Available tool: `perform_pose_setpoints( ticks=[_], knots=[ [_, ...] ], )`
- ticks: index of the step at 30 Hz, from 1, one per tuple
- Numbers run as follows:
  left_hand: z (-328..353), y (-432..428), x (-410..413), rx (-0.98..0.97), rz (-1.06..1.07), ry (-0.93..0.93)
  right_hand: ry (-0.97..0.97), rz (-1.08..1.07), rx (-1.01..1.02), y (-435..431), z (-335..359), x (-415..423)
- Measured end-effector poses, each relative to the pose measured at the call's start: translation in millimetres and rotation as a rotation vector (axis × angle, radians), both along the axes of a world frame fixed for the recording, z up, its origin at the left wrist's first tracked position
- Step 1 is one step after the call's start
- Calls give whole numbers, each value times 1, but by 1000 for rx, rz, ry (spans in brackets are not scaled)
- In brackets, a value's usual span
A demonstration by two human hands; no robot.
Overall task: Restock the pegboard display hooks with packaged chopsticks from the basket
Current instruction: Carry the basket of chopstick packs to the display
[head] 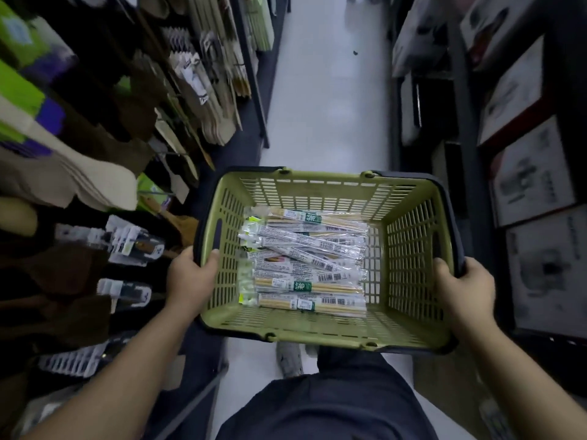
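Observation:
I carry an olive-green plastic basket (pixel 409 242) with a dark rim, level in front of me above the aisle floor. My left hand (pixel 190 277) grips its left rim, thumb hooked inside the wall. Its right rim is held by my right hand (pixel 463 285). Several clear packs of bamboo chopsticks (pixel 305 258) lie flat in the basket's left part, some crossing each other. The display (pixel 203 90) on my left carries hanging packaged wooden utensils on hooks; the view there is blurred.
A white floor aisle (pixel 330 100) runs ahead between two shelf rows. Boxed goods (pixel 533 185) fill the right shelves. Small carded packs (pixel 127 242) hang low on the left, close to my left hand. My leg and shoe (pixel 289 360) show below the basket.

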State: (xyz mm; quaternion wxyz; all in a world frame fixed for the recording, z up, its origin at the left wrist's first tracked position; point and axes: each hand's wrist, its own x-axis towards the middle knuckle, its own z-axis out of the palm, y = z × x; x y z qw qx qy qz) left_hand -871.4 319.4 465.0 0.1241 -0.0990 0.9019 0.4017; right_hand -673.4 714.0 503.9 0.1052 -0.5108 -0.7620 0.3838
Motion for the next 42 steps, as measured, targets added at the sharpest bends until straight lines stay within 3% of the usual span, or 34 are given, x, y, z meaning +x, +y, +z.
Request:
perform_pose_setpoints(
  ticks=[31,42],
  knots=[
    [8,374,-635,-46,-122,-22,-16,-129,1,338,-7,-587],
    [12,519,-827,-111,-85,17,-18,-83,-29,490,-7,-793]
  ],
)
